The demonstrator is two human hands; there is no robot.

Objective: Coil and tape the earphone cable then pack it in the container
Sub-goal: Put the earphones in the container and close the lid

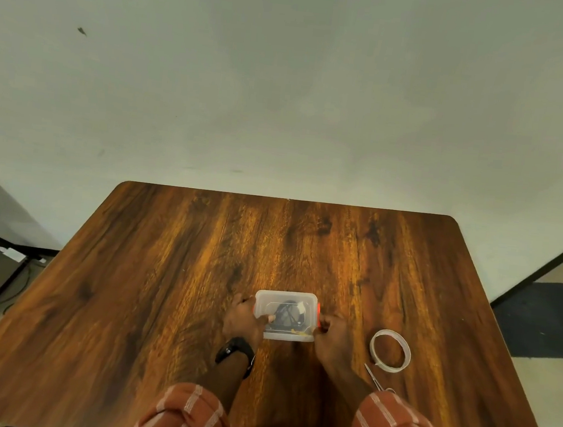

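Head view, final packing step. Showed clear plastic container (284,315) resting on wooden table (200,257), near front edge and roughly centred, lid apparently on, orange latches at both short sides. Showed coiled earphone cable (287,313) inside as dark bundle with a pale patch, probably tape, at its upper right; detail too small to confirm. Left hand (244,321) curled against container's left end, thumb lying on the lid, fingers wrapped round the side. Right hand (332,332) pinched at container's right end beside orange latch (318,311); whether that latch was fully down could not be told. Judged coiling and taping complete, cable packed, closure in progress. Next move judged to call for inward and downward pressure on each latch while the opposite hand steadied the box against sliding. Tape roll (390,350) lay just right of right hand, apart from it; scissors (376,377) lay just beside the roll, nearer front edge, close to right forearm. Left and far portions of table stood bare, giving ample room to push box forward or leftward. Rightward room limited by roll and scissors; front edge close behind wrists.
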